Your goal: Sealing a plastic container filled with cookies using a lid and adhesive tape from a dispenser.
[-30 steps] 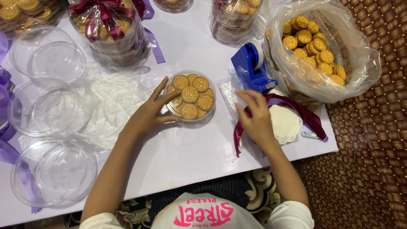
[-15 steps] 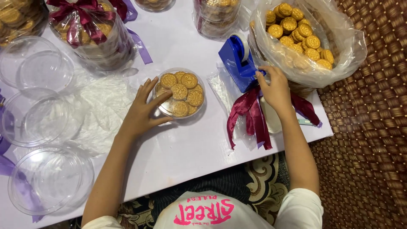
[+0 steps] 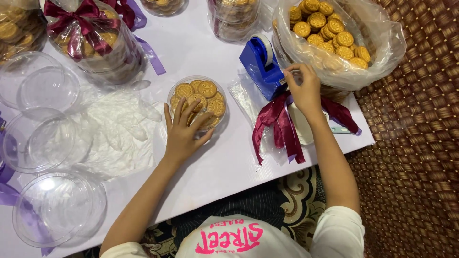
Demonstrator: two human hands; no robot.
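My left hand [image 3: 184, 134] lies flat on the round clear tub of cookies [image 3: 198, 101], fingers [image 3: 187, 111] spread wide over its near edge and top, pinning it to the white counter [image 3: 224, 162]. The tub sits mid-counter, straight ahead of me, packed with round golden cookies. My right hand [image 3: 302, 90] is up at the blue tape dispenser [image 3: 260, 64], thumb and forefinger pinched narrow at its cutting end (whether there is tape between them, I cannot tell). The dispenser stands just right of the tub, well apart from my left fingers and touching my right ones.

Under my right wrist a dark red ribbon [image 3: 279, 126] trails off toward the counter's near edge, partly covering a white paper doily [image 3: 303, 125]. Beyond the dispenser bulges a big clear bag of loose cookies [image 3: 334, 38].

To my left, a crumpled clear plastic sheet [image 3: 112, 126] lies just beside the tub, and further left sit three empty clear lids or tubs [image 3: 43, 138], stacked along the counter's edge. At the far left, a wrapped tub tied with a dark red bow [image 3: 93, 38] stands finished, purple ribbon [image 3: 154, 55] trailing beside it.
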